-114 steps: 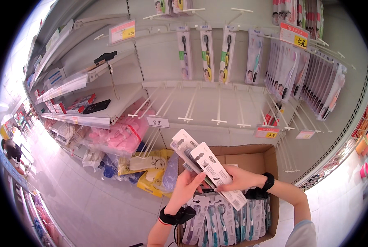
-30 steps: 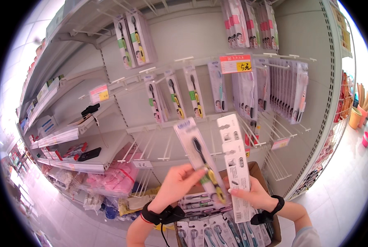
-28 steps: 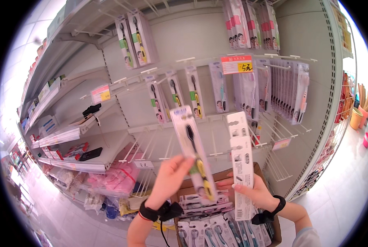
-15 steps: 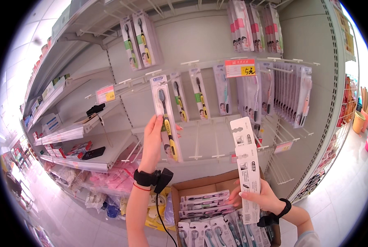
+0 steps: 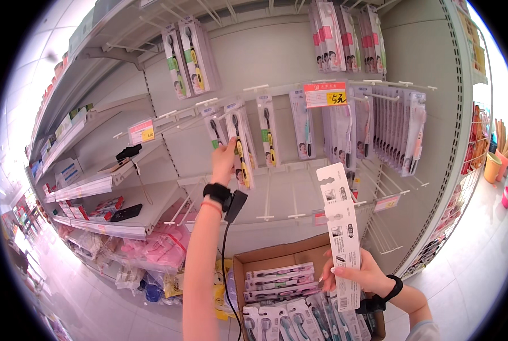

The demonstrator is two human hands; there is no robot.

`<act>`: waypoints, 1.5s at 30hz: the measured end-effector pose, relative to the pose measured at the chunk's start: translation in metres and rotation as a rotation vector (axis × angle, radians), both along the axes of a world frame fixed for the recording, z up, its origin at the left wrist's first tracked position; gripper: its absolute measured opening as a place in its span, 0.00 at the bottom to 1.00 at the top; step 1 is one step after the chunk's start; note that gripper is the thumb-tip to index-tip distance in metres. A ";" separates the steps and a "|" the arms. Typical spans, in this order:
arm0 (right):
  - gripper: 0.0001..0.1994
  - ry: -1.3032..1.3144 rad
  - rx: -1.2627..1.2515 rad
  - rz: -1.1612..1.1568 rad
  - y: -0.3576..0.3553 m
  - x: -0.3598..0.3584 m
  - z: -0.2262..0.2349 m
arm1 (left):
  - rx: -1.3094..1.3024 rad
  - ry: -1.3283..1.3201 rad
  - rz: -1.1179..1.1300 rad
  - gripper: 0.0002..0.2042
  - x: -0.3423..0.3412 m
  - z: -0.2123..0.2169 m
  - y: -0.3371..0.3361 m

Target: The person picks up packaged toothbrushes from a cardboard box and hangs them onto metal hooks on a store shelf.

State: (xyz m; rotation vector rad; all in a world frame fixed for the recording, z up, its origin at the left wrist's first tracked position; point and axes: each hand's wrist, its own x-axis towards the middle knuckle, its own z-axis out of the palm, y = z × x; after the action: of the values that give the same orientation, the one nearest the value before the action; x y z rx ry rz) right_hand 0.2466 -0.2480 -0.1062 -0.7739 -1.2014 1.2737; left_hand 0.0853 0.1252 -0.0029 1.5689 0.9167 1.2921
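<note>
Facing a pale shop wall of pegboard panel (image 5: 276, 62) and metal hooks, we log shelving (image 5: 112, 182) running off to the left of the frame and a shiny light floor at lower left and far right.

Stock, centre row: four carded toothbrush packs with black-and-yellow brushes, then one with a blue brush, hang on pegs. Two taller green-labelled packs (image 5: 187, 57) hang at upper centre-left. Dense rows of packs fill the upper right; we cannot count them. One orange price tag (image 5: 324, 94) sits above centre.

One open cardboard box (image 5: 265, 258) stands at bottom centre, holding many more packs; the count is unclear.

Our left hand (image 5: 224, 162), raised at centre, pinches the carded toothbrush pack (image 5: 240, 150) between thumb and fingers, the card up against its peg in the row. A black wrist strap with a cable hangs below it.

Our right hand (image 5: 353, 275), at lower right, is curled closed around the lower end of a white toothbrush pack (image 5: 340, 227), held upright with its back toward us, above the box.
</note>
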 end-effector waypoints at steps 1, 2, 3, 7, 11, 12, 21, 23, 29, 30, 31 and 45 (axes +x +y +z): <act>0.17 -0.008 0.004 0.000 -0.001 -0.001 0.000 | -0.002 0.054 0.066 0.23 0.002 -0.002 0.010; 0.17 -0.011 0.004 -0.006 -0.003 0.001 0.000 | -0.034 -0.181 0.027 0.21 0.012 0.004 -0.014; 0.17 -0.014 0.005 -0.008 -0.006 0.002 0.000 | 0.010 -0.161 0.057 0.20 0.014 0.000 -0.001; 0.17 -0.041 -0.011 -0.035 -0.017 0.009 0.003 | 0.142 -0.118 0.166 0.15 0.021 -0.005 0.021; 0.17 -0.040 0.003 0.009 -0.015 0.009 0.001 | 0.437 0.033 0.517 0.12 0.007 -0.021 0.058; 0.17 -0.028 -0.001 -0.007 -0.015 0.011 -0.001 | 0.465 0.120 0.412 0.12 0.015 -0.011 0.036; 0.17 -0.033 0.009 0.006 -0.021 0.010 -0.004 | 0.752 0.572 0.291 0.25 0.059 0.011 0.014; 0.17 -0.030 0.010 0.001 -0.024 0.014 -0.003 | 0.674 0.570 0.218 0.26 0.065 0.015 0.014; 0.17 -0.021 -0.010 0.044 -0.023 0.018 -0.006 | 0.661 0.698 0.140 0.21 0.047 0.023 -0.029; 0.17 -0.025 -0.024 0.026 -0.021 0.020 -0.006 | 0.554 0.575 -0.155 0.18 0.049 0.027 -0.062; 0.17 -0.026 -0.036 0.018 -0.018 0.022 -0.006 | 0.433 0.453 -0.435 0.16 0.045 0.028 -0.099; 0.26 0.483 -0.070 0.799 -0.010 -0.002 -0.011 | -0.096 0.187 -1.276 0.25 -0.008 -0.044 -0.264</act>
State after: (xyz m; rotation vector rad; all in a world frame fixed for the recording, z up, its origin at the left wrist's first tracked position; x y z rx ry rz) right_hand 0.2450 -0.2582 -0.1170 0.0247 -1.0879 2.0159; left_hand 0.0775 -0.1388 -0.0473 1.6977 -0.0434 0.1856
